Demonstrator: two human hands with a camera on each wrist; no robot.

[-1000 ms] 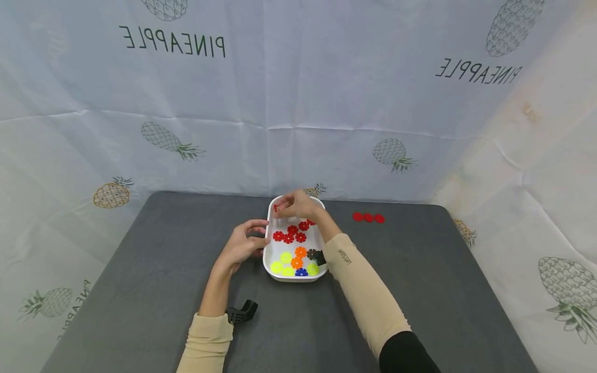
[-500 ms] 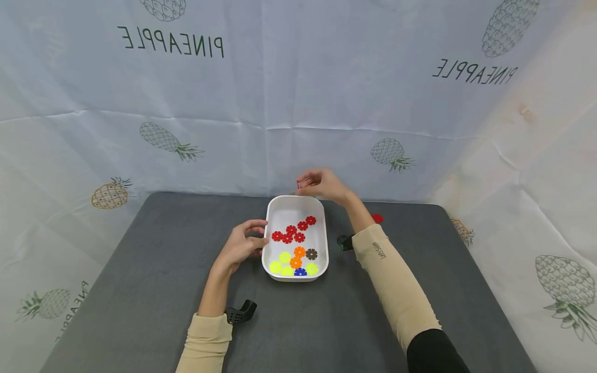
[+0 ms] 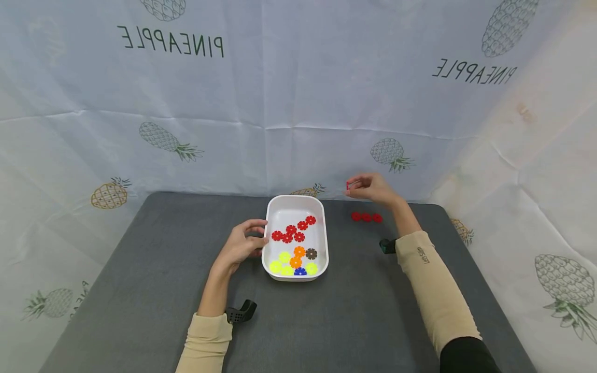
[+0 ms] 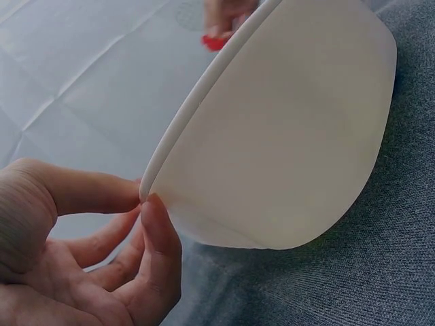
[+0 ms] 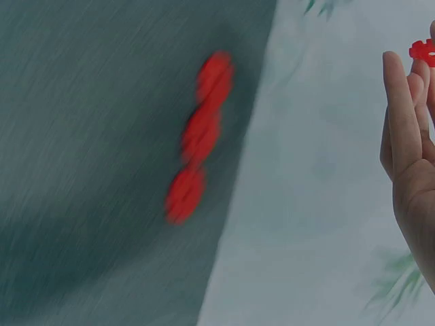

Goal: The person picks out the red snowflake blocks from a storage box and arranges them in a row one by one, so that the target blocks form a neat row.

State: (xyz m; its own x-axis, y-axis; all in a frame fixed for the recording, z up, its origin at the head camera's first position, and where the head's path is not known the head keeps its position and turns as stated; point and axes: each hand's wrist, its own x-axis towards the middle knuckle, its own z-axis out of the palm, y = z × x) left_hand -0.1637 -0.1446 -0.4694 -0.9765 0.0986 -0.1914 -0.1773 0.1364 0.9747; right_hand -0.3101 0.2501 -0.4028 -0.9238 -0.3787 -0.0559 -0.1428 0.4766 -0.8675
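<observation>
My left hand [image 3: 240, 244] pinches the left rim of a white plastic tray [image 3: 285, 206] between thumb and finger, plain in the left wrist view on the tray wall [image 4: 285, 136]. Over the table's far edge, right of the tray, my right hand [image 3: 374, 189] holds a small red notched disc [image 3: 347, 185] at its fingertips. That disc [image 5: 422, 51] shows at the right edge of the right wrist view. Below the right hand, three red discs [image 3: 366, 217] lie in a row on the table, blurred in the right wrist view.
Inside the tray are several red discs [image 3: 291, 229], several yellow discs [image 3: 285, 257], two orange discs [image 3: 296, 262], a brown disc [image 3: 311, 254] and a blue disc [image 3: 300, 271]. Behind the dark grey table [image 3: 308, 326] hangs a pale pineapple-print cloth [image 3: 298, 93].
Holding the red disc, my right hand has lifted out of the tray and moved right, to above the row of discs. My left hand stays on the tray rim.
</observation>
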